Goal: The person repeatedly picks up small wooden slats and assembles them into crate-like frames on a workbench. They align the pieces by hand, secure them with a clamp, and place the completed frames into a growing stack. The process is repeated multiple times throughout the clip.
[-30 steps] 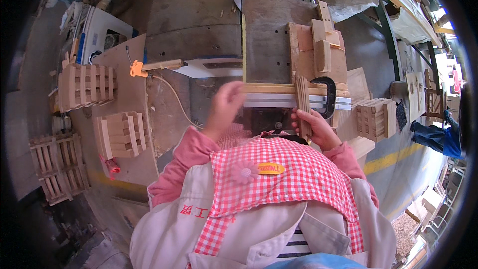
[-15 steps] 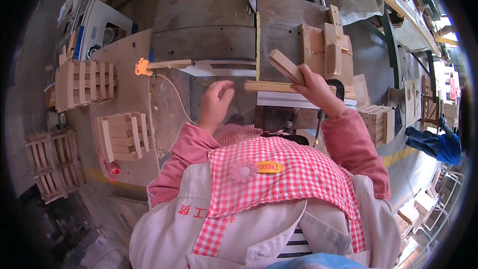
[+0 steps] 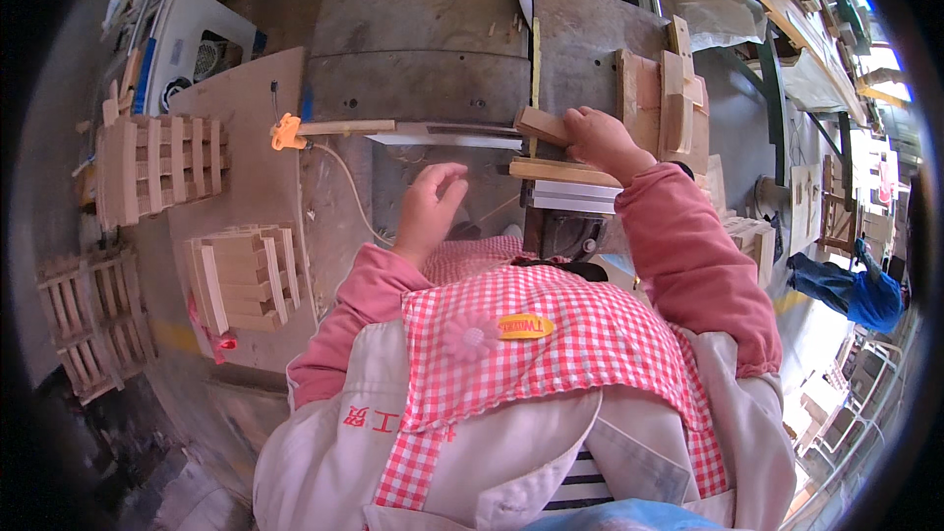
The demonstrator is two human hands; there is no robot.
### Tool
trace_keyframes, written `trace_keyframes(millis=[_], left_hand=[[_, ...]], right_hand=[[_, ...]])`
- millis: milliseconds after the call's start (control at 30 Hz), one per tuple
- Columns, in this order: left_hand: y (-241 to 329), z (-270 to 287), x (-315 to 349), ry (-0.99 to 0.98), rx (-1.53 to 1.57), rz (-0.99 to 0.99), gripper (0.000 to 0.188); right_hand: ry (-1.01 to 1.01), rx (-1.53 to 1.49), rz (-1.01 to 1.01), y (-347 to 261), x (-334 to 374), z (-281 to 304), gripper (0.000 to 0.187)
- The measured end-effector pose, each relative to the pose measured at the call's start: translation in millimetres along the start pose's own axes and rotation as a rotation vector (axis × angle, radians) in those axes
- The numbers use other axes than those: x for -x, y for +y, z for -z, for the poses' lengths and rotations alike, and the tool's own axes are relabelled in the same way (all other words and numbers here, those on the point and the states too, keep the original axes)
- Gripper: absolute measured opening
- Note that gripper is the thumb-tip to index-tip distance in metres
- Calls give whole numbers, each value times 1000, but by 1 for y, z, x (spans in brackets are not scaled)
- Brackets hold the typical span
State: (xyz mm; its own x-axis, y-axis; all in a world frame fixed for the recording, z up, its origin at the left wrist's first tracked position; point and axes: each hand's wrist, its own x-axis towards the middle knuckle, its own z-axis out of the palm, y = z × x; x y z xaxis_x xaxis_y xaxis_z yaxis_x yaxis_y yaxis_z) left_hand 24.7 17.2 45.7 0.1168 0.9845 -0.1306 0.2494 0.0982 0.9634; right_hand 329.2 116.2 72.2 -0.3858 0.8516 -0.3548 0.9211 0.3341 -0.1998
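My right hand (image 3: 602, 145) is closed on the right end of a short wooden block (image 3: 540, 125). The block is held over the metal machine table (image 3: 600, 29), its free end pointing left beside a yellow strip (image 3: 535, 69). Just below that hand, a long wooden bar (image 3: 562, 171) lies along a silver metal rail (image 3: 573, 198). My left hand (image 3: 431, 211) hovers left of the bar with fingers loosely bent and apart, holding nothing.
Stacked wooden pieces (image 3: 251, 275) sit on a board at the left, with another slatted stack (image 3: 162, 165) behind. An orange clamp-like piece (image 3: 286, 133) with a hose is nearby. Wooden blocks (image 3: 677, 103) lie at the table's right. Blue cloth (image 3: 851, 285) is far right.
My right hand has moved slightly forward and left, and the wooden block has turned from a steep slant to nearly level. My left hand has barely moved. The whole view has shifted a little.
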Motion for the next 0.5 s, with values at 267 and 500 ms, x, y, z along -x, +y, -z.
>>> trace_keyframes(millis=[267, 500], left_hand=[[-4, -4, -14, -52, 4, -41, 23], [-4, 0, -3, 59, 4, 63, 23]], right_hand=[[25, -30, 50, -6, -4, 8, 24], [24, 44, 12, 9, -31, 27, 23]])
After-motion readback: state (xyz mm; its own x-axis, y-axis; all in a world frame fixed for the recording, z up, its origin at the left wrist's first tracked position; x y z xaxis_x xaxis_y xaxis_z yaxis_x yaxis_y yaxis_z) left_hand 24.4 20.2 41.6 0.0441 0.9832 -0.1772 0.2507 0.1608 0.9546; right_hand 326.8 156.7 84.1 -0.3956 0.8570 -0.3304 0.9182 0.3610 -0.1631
